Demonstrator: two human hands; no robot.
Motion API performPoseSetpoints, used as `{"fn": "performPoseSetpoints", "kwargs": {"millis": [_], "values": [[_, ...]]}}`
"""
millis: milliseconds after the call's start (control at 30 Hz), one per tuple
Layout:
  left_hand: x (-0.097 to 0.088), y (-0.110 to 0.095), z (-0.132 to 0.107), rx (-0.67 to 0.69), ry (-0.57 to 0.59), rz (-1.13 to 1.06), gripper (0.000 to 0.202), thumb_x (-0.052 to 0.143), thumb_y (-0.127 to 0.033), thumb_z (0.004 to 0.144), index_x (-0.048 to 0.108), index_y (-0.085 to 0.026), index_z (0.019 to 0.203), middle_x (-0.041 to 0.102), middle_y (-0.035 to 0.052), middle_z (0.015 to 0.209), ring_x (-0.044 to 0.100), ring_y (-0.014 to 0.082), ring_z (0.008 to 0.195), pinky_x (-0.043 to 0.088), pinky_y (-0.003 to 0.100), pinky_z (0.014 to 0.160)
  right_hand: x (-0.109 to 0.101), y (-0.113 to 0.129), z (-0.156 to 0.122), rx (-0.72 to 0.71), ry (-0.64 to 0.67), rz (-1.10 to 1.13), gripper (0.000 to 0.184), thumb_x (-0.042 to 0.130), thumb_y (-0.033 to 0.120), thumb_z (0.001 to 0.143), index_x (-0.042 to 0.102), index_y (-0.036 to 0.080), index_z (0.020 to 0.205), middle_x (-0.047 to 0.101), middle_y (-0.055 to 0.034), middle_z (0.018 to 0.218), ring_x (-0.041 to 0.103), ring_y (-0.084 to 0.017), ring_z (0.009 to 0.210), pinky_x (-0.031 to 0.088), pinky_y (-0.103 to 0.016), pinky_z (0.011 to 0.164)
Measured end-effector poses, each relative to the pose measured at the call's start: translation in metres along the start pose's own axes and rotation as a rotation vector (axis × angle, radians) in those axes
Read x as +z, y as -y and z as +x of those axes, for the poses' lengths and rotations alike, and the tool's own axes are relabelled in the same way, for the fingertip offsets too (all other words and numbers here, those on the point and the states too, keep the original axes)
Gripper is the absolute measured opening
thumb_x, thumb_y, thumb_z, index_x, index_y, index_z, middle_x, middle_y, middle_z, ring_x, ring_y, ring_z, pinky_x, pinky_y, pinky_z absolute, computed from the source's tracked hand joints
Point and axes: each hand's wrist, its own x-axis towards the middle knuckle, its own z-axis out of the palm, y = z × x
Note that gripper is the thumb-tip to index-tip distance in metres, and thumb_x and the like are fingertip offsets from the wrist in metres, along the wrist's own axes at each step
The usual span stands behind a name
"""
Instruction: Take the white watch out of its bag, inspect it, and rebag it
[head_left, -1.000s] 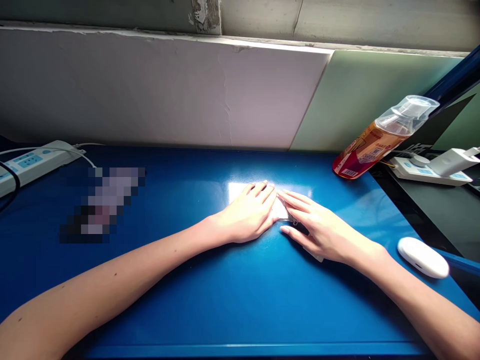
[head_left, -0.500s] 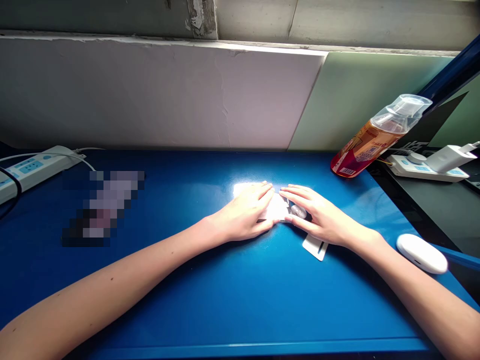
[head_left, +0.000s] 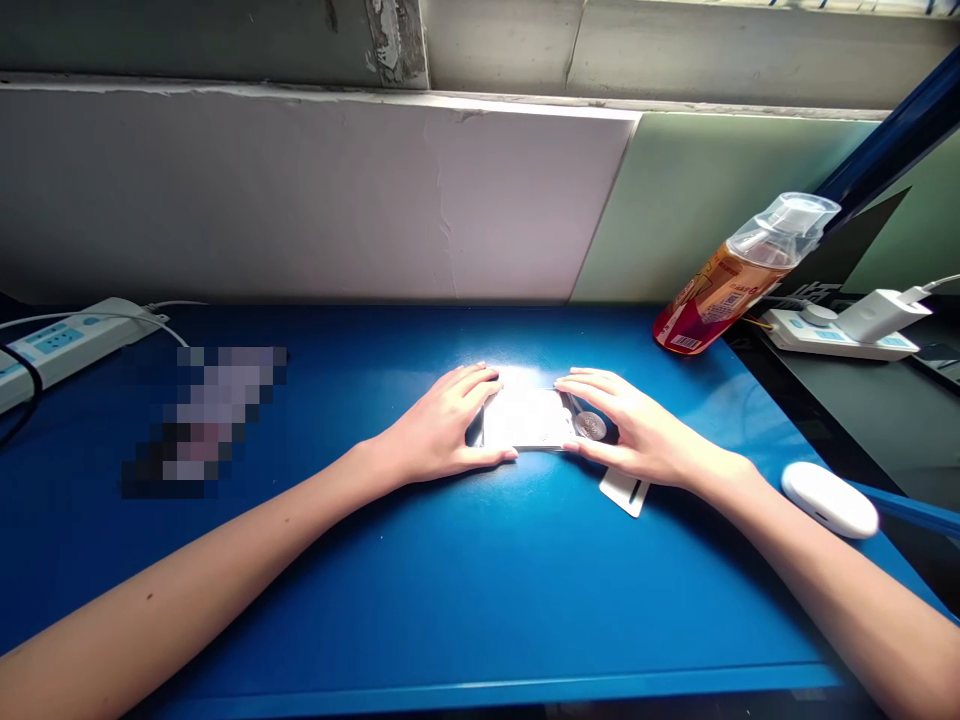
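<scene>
A flat white rectangular item lies on the blue table, washed out by glare, so its kind does not show. My left hand is at its left end, fingertips at the far edge and thumb along the near edge. At the right end, my right hand spans it the same way. Under the arch of the right hand is a round silver, coin-like disc. Partly covered by that hand's heel, a small white card with a dark slot lies on the table.
A capped red-and-orange bottle stands back right. The white rounded case is near the right edge. Power strips with cables sit at the left and right. Pixels blur an object at left.
My left hand has moved left, uncovering most of the white rectangular item. My right hand stays almost in place at the right end. The view has shifted slightly.
</scene>
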Motion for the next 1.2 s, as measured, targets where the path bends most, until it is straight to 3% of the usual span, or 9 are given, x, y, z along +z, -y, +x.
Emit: {"fn": "performPoseSetpoints", "kwargs": {"millis": [267, 533, 900, 1200], "values": [[0.0009, 0.0001, -0.0012, -0.001, -0.009, 0.015, 0.085, 0.068, -0.07, 0.078, 0.055, -0.009, 0.136, 0.049, 0.0248, 0.147, 0.038, 0.0385, 0.143, 0.035, 0.055, 0.116, -0.0022, 0.0019, -0.0002, -0.025, 0.001, 0.013, 0.062, 0.063, 0.054, 0.089, 0.055, 0.014, 0.136, 0.056, -0.0217, 0.14, 0.054, -0.035, 0.131, 0.05, -0.052, 0.106], [0.0027, -0.0022, -0.003, 0.007, -0.068, 0.041, 0.087, 0.067, -0.068, 0.08, 0.051, -0.008, 0.14, 0.053, 0.0236, 0.144, 0.045, 0.0379, 0.139, 0.039, 0.054, 0.114, -0.003, -0.002, -0.0013, -0.026, -0.029, 0.042, 0.056, 0.069, 0.049, 0.085, 0.058, 0.02, 0.132, 0.061, -0.0175, 0.133, 0.058, -0.035, 0.125, 0.053, -0.052, 0.101], [0.0021, -0.0013, -0.0028, -0.021, -0.062, 0.001, 0.088, 0.069, -0.073, 0.075, 0.054, -0.01, 0.136, 0.054, 0.0227, 0.144, 0.043, 0.038, 0.14, 0.039, 0.056, 0.114, -0.0037, -0.0004, -0.0012, -0.016, 0.018, -0.005, 0.074, 0.067, 0.058, 0.084, 0.051, 0.014, 0.142, 0.054, -0.0222, 0.144, 0.045, -0.039, 0.139, 0.044, -0.058, 0.111], [0.0023, -0.0019, -0.0047, 0.015, -0.103, 0.013, 0.09, 0.069, -0.069, 0.078, 0.048, -0.009, 0.141, 0.05, 0.0249, 0.145, 0.046, 0.0385, 0.137, 0.041, 0.054, 0.113, -0.004, 0.0009, -0.0011, -0.016, 0.019, -0.003, 0.072, 0.066, 0.058, 0.085, 0.052, 0.014, 0.141, 0.054, -0.022, 0.145, 0.045, -0.039, 0.14, 0.045, -0.059, 0.11]]}}
